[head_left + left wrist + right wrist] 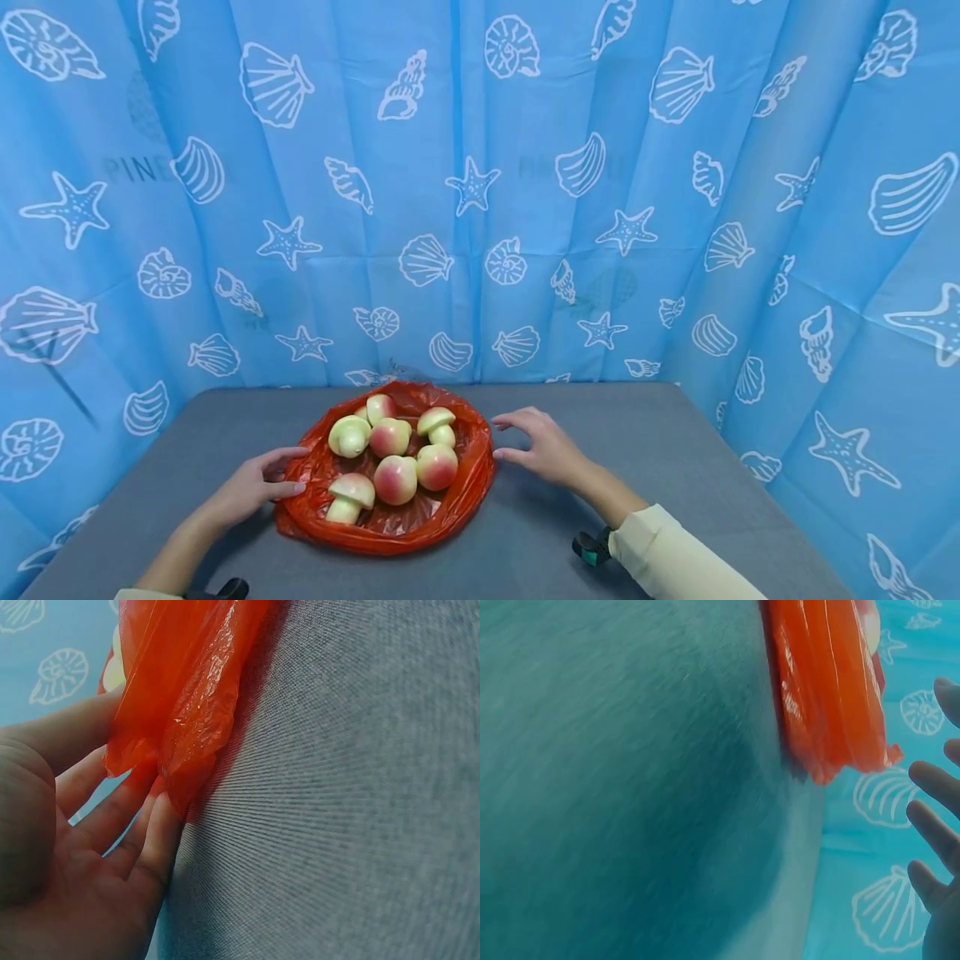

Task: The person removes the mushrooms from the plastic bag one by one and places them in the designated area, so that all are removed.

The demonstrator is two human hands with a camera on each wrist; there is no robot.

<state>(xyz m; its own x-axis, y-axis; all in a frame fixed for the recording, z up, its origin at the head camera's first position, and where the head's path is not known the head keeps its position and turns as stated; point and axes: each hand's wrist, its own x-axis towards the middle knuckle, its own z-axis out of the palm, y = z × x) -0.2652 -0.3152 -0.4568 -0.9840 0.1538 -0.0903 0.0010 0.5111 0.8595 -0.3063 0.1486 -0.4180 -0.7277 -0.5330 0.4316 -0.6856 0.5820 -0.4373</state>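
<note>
Nearest the camera, two forearms, cream sleeve (682,558) on the right one, dark wrist strap (592,547) just at the cuff. Left hand (251,489) flat on grey table (712,467), fingers straight and relaxed, fingertips (154,825) touching the left edge of red plastic bag (390,521); no pinch seen in the left wrist view, film just lying against the fingers. Right hand (543,450) just beside the bag's right edge, fingers spread and slightly bent, holding nothing; small gap to the plastic in the right wrist view, fingers (934,825) apart from the bag rim (832,697). Bag opened flat in the middle of the table between both hands, crumpled rim raised all round. Inside: toy mushroom (347,497) at front left, lying tilted, pink-and-cream peach (395,480) beside it, second peach (437,467) touching on the right, third peach (391,437) behind, pale mushroom (349,436) left of that, another mushroom (437,425) at back right, one more pinkish piece (379,407) at the far rim. Farthest back, blue curtain (480,192) with white shell and starfish print, wrapping both sides of the table.
</note>
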